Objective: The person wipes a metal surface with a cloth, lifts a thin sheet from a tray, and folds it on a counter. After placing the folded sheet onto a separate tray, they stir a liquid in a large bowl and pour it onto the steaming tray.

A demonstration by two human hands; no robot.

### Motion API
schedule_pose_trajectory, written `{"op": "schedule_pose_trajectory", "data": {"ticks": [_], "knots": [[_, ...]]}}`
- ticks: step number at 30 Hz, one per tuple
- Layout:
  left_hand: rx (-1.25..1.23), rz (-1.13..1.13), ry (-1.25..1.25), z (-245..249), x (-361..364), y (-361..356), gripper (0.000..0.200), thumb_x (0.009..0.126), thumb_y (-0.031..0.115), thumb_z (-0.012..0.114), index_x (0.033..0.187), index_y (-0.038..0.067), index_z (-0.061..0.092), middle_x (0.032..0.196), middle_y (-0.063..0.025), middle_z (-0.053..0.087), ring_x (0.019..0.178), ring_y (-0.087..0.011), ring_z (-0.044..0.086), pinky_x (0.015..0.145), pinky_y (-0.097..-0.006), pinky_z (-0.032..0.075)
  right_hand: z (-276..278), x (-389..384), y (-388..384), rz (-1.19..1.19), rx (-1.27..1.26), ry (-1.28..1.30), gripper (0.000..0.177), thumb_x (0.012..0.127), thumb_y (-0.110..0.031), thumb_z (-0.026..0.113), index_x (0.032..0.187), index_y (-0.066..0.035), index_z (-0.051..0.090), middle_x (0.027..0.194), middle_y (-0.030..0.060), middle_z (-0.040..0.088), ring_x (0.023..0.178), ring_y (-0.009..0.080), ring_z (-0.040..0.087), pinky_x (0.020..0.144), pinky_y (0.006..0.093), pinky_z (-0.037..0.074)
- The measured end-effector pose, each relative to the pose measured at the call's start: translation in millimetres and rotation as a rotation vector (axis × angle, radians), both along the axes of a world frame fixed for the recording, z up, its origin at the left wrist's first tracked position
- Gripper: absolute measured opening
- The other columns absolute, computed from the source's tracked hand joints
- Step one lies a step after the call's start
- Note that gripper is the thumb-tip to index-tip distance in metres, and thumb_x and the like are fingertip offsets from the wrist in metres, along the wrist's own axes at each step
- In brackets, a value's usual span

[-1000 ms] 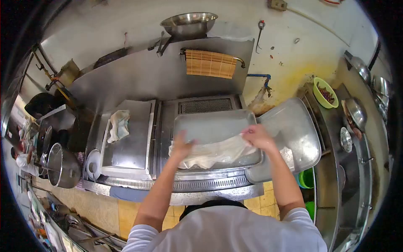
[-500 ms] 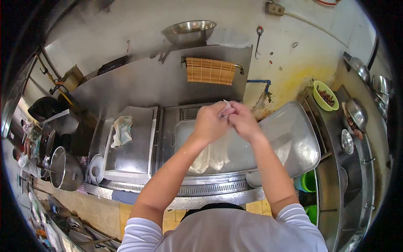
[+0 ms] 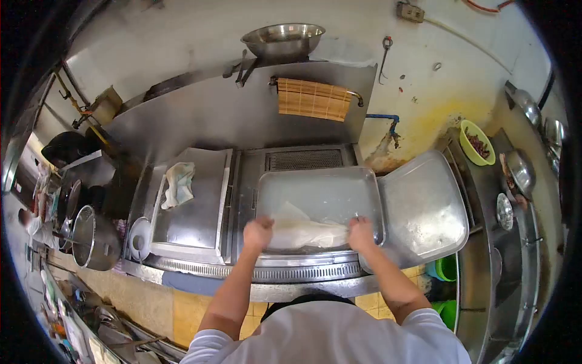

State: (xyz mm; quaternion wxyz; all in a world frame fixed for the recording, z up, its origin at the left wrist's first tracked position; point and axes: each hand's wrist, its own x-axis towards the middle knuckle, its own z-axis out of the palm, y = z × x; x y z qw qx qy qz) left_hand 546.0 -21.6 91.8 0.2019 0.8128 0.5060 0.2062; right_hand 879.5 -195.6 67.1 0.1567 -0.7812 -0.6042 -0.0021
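A thin, pale, wet-looking cloth point(image 3: 312, 233) lies stretched sideways along the near side of a large metal tray point(image 3: 321, 188). A flap of it folds up toward the tray's middle, in what looks like shallow cloudy liquid. My left hand point(image 3: 259, 233) is closed on the cloth's left end, over the tray's left rim. At the opposite end, my right hand point(image 3: 361, 232) pinches the other corner near the tray's right side. Parts of the fingers are hidden by the backs of the hands.
A second shallow tray point(image 3: 421, 206) leans at the right. Left of the liquid-filled tray, a crumpled cloth point(image 3: 178, 185) lies on a steel surface. A bamboo mat point(image 3: 314, 99) hangs on a pipe, below a steel bowl point(image 3: 284, 42). A yellow-green bowl point(image 3: 476, 143) stands far right.
My hands were together above the tray with the cloth hanging bunched from them. They have come down toward me and spread apart, drawing the cloth out sideways.
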Motion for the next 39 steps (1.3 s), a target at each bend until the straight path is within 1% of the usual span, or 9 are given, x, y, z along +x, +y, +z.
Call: {"op": "schedule_pose_trajectory", "data": {"ticks": [7,10,16,22,28,31,33,35,39], "knots": [[0.123,-0.259,0.299,-24,41,-18,0.041,0.092,0.044,0.064,0.104,0.007,0.074,0.088,-0.0215,0.071,0.082,-0.0376,0.07,0.08,-0.0456,0.057,-1,-1,25,-0.054,-0.493,0.131,0.026,0.085,-0.022,0.061,0.092,-0.001,0.075,0.101,0.0253,0.072,0.094,0.041,0.071,0.085,0.0504,0.057],[-0.312,-0.162,-0.122,30,75,-2,0.034,0.093,0.036,0.07,0.101,0.003,0.073,0.082,-0.0191,0.07,0.071,-0.0309,0.064,0.073,-0.0394,0.054,66,-5,56,-0.053,-0.31,0.32,0.031,0.09,-0.028,0.063,0.096,-0.001,0.076,0.104,0.0242,0.073,0.094,0.0379,0.071,0.084,0.0443,0.057],[0.099,-0.349,-0.691,164,132,-12,0.012,0.092,0.008,0.069,0.1,0.0,0.075,0.089,-0.0163,0.075,0.075,-0.0236,0.07,0.068,-0.0332,0.054,208,-44,97,0.427,0.063,1.17,0.024,0.099,-0.01,0.052,0.111,0.003,0.069,0.104,0.0037,0.072,0.092,0.0149,0.066,0.08,0.0334,0.052],[0.266,-0.347,-0.713,238,114,-21,0.012,0.089,-0.001,0.067,0.099,-0.001,0.075,0.093,-0.0162,0.076,0.082,-0.0236,0.073,0.076,-0.0315,0.057,227,-59,72,0.095,-0.13,0.899,0.028,0.092,-0.016,0.052,0.101,0.004,0.071,0.081,0.0135,0.068,0.079,0.0174,0.061,0.072,0.0381,0.048],[0.154,-0.067,-0.735,195,63,5,0.023,0.084,-0.008,0.062,0.102,0.0,0.074,0.095,-0.0116,0.076,0.091,-0.0173,0.073,0.083,-0.0327,0.058,23,57,28,0.035,-0.113,0.376,0.03,0.089,-0.017,0.055,0.103,0.004,0.072,0.096,0.0277,0.07,0.096,0.0337,0.071,0.082,0.0423,0.053],[0.12,-0.114,-0.596,160,68,-8,0.02,0.086,-0.004,0.064,0.101,0.004,0.075,0.099,-0.0106,0.076,0.092,-0.0207,0.074,0.079,-0.0356,0.058,69,37,33,-0.009,-0.304,0.434,0.036,0.091,-0.02,0.054,0.118,0.0,0.069,0.114,0.0276,0.069,0.104,0.0453,0.066,0.092,0.045,0.053],[0.136,-0.172,-0.373,158,90,-36,0.018,0.087,0.0,0.066,0.1,0.007,0.076,0.101,-0.0106,0.076,0.093,-0.0249,0.075,0.078,-0.0372,0.058,112,-19,50,0.21,0.158,0.735,0.035,0.091,-0.016,0.054,0.118,0.001,0.069,0.113,0.0276,0.069,0.106,0.0441,0.067,0.092,0.0413,0.054],[0.186,-0.267,-0.431,154,104,-50,0.02,0.084,0.001,0.067,0.101,0.007,0.076,0.1,-0.0138,0.075,0.088,-0.0292,0.074,0.076,-0.0367,0.058,137,-69,71,0.188,0.115,0.995,0.033,0.09,-0.012,0.054,0.113,0.005,0.068,0.111,0.027,0.07,0.104,0.0438,0.068,0.091,0.0383,0.054],[0.168,-0.209,-0.521,153,76,-32,0.016,0.083,0.003,0.069,0.097,0.005,0.076,0.096,-0.0153,0.074,0.083,-0.0339,0.072,0.073,-0.0383,0.057,60,-75,61,0.149,0.028,0.609,0.028,0.086,-0.013,0.058,0.103,0.005,0.071,0.102,0.0268,0.07,0.096,0.0422,0.069,0.088,0.0437,0.055]]}}
